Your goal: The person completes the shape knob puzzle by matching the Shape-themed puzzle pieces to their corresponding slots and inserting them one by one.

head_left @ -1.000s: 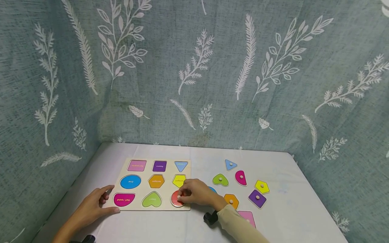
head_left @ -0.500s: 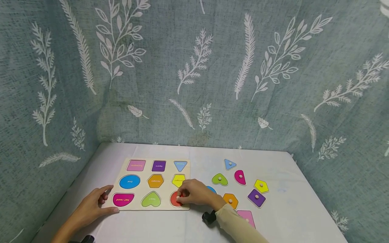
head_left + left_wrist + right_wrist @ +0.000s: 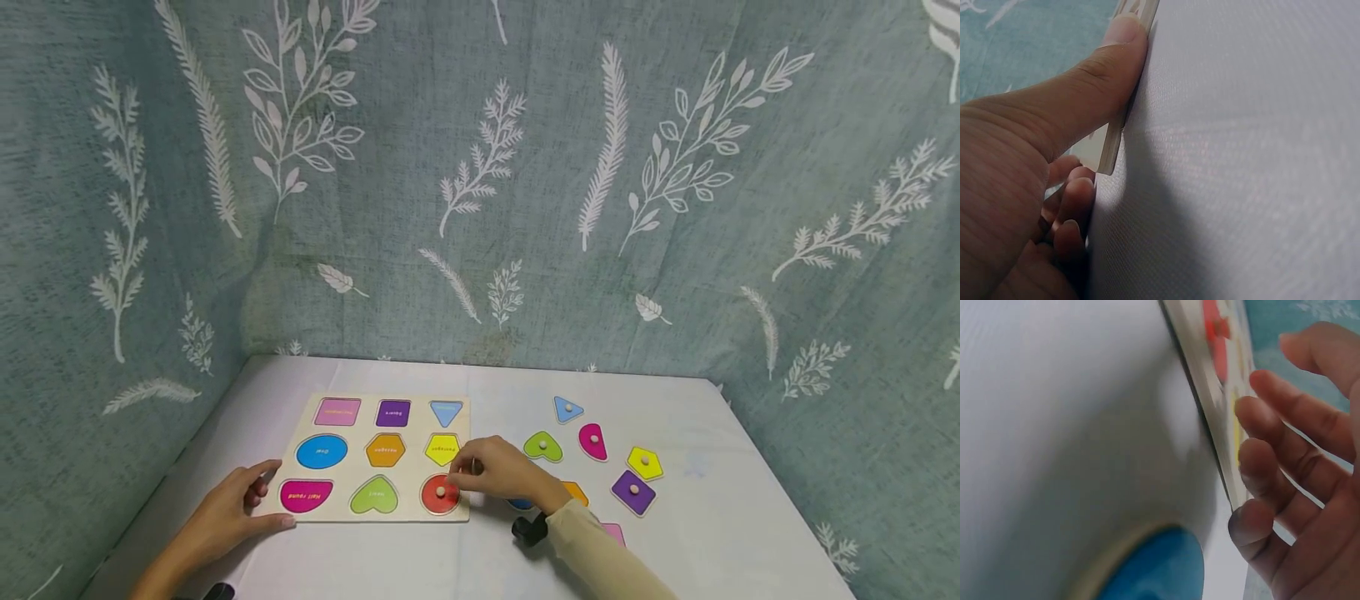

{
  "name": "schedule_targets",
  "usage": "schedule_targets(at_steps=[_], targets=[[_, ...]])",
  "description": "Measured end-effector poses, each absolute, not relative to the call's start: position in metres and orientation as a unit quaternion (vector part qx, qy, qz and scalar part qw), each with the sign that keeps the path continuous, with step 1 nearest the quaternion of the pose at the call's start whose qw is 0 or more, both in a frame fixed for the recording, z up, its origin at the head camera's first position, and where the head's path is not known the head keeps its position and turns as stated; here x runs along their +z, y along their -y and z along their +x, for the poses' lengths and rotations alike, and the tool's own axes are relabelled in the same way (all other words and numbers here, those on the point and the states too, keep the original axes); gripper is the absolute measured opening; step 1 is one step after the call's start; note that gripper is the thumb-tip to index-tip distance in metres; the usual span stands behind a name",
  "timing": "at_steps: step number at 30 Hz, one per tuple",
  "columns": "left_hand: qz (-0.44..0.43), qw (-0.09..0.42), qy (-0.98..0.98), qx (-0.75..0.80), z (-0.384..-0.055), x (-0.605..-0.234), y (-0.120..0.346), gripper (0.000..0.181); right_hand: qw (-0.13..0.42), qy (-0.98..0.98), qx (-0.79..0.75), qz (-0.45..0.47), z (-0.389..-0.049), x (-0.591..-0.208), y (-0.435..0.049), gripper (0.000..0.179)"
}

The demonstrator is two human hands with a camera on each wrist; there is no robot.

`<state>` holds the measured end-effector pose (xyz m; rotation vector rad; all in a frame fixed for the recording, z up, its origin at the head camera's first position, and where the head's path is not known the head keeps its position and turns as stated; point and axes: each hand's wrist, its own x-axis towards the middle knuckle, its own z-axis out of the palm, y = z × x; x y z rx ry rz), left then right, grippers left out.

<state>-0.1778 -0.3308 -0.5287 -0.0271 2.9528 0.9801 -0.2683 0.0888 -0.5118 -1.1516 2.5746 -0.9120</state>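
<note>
A wooden shape puzzle board [image 3: 409, 504] lies on the white-covered table, with coloured, labelled shape places. My left hand [image 3: 225, 510] holds its near left corner, thumb at the front edge and fingers at the left side. The left wrist view shows the thumb [image 3: 1094, 72] pressed on the board's edge. A red round piece [image 3: 432, 503] with a small knob sits in the near right place. Just right of that knob is my right hand [image 3: 506, 471], holding nothing. In the right wrist view its fingers [image 3: 1300, 419] are loosely bent and apart from the red knob.
Right of the board lie loose knobbed pieces: a blue triangle [image 3: 567, 409], green heart [image 3: 542, 447], magenta half round [image 3: 592, 442], yellow pentagon [image 3: 645, 463] and purple square [image 3: 632, 496]. The right arm partly covers an orange hexagon [image 3: 576, 491], a pink piece [image 3: 615, 533] and a blue piece [image 3: 1160, 569].
My right hand has let go of the red round piece's knob and moved slightly right and up. The red piece stays in the board. My left hand keeps its place.
</note>
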Motion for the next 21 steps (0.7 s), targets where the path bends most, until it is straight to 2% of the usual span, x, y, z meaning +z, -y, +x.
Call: schedule_targets(at_steps=[9, 16, 21], targets=[[-0.009, 0.008, -0.949, 0.315, -0.178, -0.528, 0.330, 0.106, 0.053, -0.866, -0.329, -0.373, -0.275, -0.504, -0.123, 0.012], [0.002, 0.001, -0.950, 0.314, -0.175, -0.529, 0.330, 0.104, 0.053, -0.889, -0.324, -0.319, -0.279, -0.502, -0.154, 0.012], [0.002, 0.000, -0.951, 0.310, -0.174, -0.529, 0.330, 0.104, 0.026, -0.892, -0.332, -0.306, -0.282, -0.502, -0.179, 0.012]])
